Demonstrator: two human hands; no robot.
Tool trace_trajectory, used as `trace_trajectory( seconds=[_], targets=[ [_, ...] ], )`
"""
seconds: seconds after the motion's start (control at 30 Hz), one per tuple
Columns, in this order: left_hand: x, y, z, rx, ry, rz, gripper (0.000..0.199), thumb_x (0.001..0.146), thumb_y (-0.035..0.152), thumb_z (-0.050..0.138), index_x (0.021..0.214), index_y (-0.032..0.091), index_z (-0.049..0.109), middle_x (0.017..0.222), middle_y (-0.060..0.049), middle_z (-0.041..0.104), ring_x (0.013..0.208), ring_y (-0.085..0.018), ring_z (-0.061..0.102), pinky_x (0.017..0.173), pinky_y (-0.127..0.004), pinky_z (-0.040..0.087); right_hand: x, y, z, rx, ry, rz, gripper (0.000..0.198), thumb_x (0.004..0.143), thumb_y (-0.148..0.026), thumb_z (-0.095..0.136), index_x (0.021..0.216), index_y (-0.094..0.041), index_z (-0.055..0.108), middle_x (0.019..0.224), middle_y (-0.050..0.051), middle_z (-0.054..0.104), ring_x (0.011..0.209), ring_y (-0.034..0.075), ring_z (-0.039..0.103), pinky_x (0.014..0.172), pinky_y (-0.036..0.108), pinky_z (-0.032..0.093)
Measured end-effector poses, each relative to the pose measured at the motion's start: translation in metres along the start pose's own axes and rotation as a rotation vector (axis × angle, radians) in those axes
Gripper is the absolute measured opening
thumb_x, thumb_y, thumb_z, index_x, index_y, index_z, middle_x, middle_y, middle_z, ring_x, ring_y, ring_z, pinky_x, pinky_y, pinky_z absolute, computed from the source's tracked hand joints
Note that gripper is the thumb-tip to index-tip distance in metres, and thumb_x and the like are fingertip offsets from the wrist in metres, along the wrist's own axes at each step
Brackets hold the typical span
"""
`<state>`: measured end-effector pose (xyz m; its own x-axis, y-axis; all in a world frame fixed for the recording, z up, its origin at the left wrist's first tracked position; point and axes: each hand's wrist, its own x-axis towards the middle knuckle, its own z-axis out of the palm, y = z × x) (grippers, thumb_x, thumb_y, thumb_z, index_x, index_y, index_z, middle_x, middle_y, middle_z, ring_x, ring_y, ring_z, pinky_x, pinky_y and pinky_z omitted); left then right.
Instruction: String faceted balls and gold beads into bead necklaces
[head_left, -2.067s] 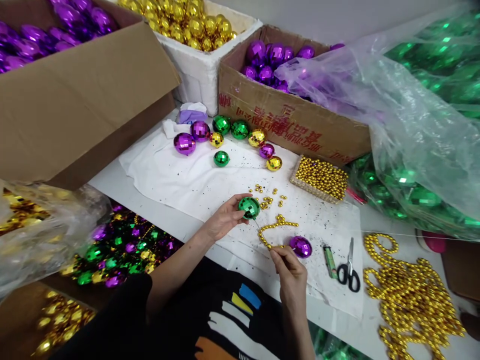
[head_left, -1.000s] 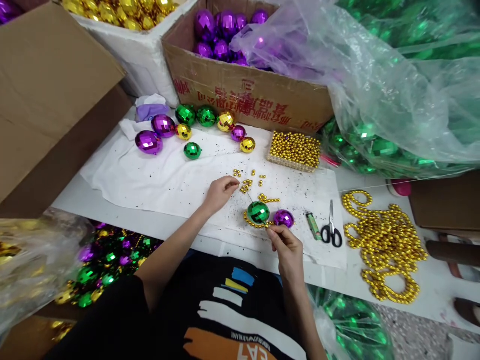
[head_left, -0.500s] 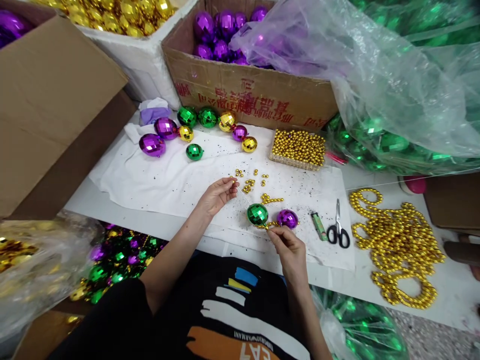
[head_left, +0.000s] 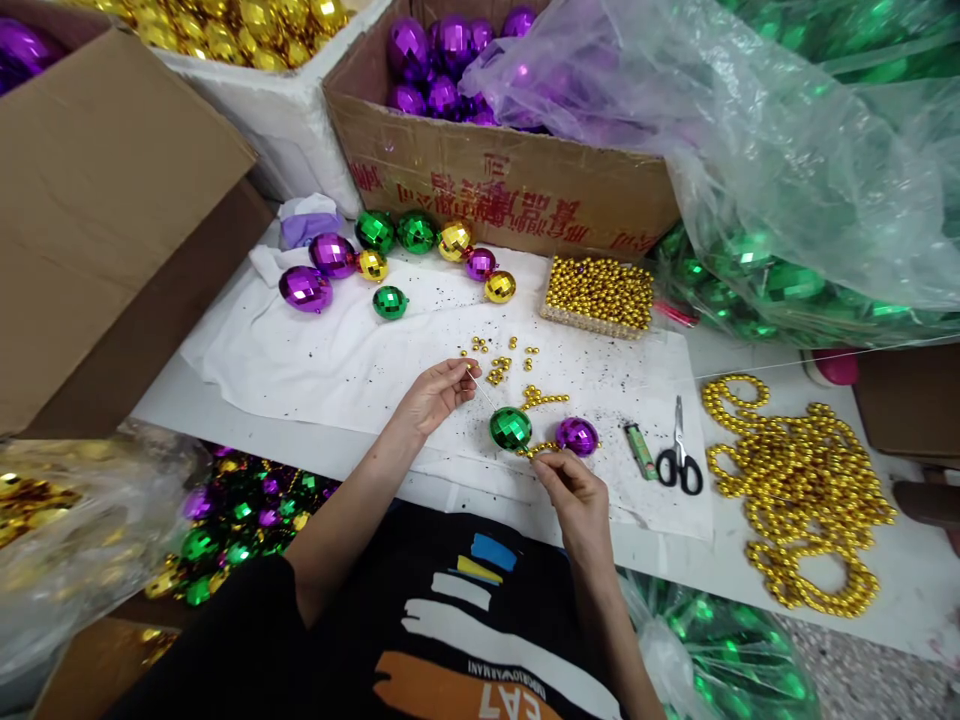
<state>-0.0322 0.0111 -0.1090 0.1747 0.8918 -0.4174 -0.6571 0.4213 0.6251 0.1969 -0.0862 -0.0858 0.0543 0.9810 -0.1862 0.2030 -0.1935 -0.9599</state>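
Observation:
My left hand (head_left: 439, 398) is closed in a pinch on the end of a thin white string (head_left: 481, 388); a small gold bead shows at the fingertips. The string runs down to a faceted green ball (head_left: 511, 428). Gold beads (head_left: 545, 447) follow the ball and link it to a faceted purple ball (head_left: 577, 436) lying on the cloth. Thumb and finger of my right hand (head_left: 576, 495) pinch the strand just below the green ball, and the exact spot of contact is partly hidden. Loose gold beads (head_left: 496, 374) lie beyond the green ball.
Black-handled scissors (head_left: 679, 462) and a green lighter (head_left: 640, 451) lie to the right. Behind stand a box of gold beads (head_left: 598, 292) and a carton (head_left: 495, 185) of purple balls. Gold bead strands (head_left: 814, 490) lie far right. Several balls (head_left: 390, 302) sit at the back left.
The green ball has shifted slightly left, away from my right fingertips, showing more of the gold beads beside it. Both hands have otherwise barely moved.

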Motion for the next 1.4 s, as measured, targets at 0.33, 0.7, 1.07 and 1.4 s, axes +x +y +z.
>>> trace_trajectory(
  seconds=[0.33,0.7,1.07,1.4],
  targets=[
    [0.0,0.001,0.005,-0.024,0.029,-0.024,0.015,0.082,0.019,0.075,0.094,0.012,0.071,0.089,-0.006,0.072,0.068,-0.008,0.064,0.062,-0.018,0.054,-0.001,0.0,-0.001,0.014,0.011,0.004,0.018,0.083,-0.038,0.069,0.077,-0.021,0.072,0.079,0.003,0.064,0.079,0.019,0.056,0.074,0.032,0.042],
    [0.0,0.003,0.006,-0.037,0.032,-0.035,0.013,0.083,0.017,0.073,0.095,0.011,0.072,0.088,-0.007,0.072,0.068,-0.008,0.065,0.061,-0.016,0.055,-0.001,0.002,-0.001,0.037,0.008,-0.005,0.018,0.084,-0.037,0.069,0.077,-0.021,0.072,0.078,0.002,0.063,0.078,0.018,0.056,0.074,0.031,0.042],
    [-0.001,0.002,0.008,-0.002,0.033,-0.029,0.015,0.081,0.019,0.075,0.093,0.012,0.072,0.088,-0.006,0.072,0.067,-0.008,0.063,0.061,-0.017,0.054,0.0,0.001,-0.001,0.034,0.011,0.001,0.02,0.084,-0.038,0.069,0.076,-0.021,0.071,0.077,0.003,0.063,0.077,0.018,0.056,0.074,0.031,0.043],
    [-0.001,0.014,0.021,0.461,-0.355,-0.117,0.021,0.076,0.023,0.079,0.095,0.014,0.076,0.093,-0.008,0.073,0.075,-0.013,0.066,0.072,-0.025,0.055,0.007,0.013,0.003,0.273,0.068,0.205,0.029,0.071,-0.044,0.077,0.072,-0.019,0.064,0.061,-0.003,0.05,0.054,0.01,0.039,0.05,0.024,0.033]
  ],
)
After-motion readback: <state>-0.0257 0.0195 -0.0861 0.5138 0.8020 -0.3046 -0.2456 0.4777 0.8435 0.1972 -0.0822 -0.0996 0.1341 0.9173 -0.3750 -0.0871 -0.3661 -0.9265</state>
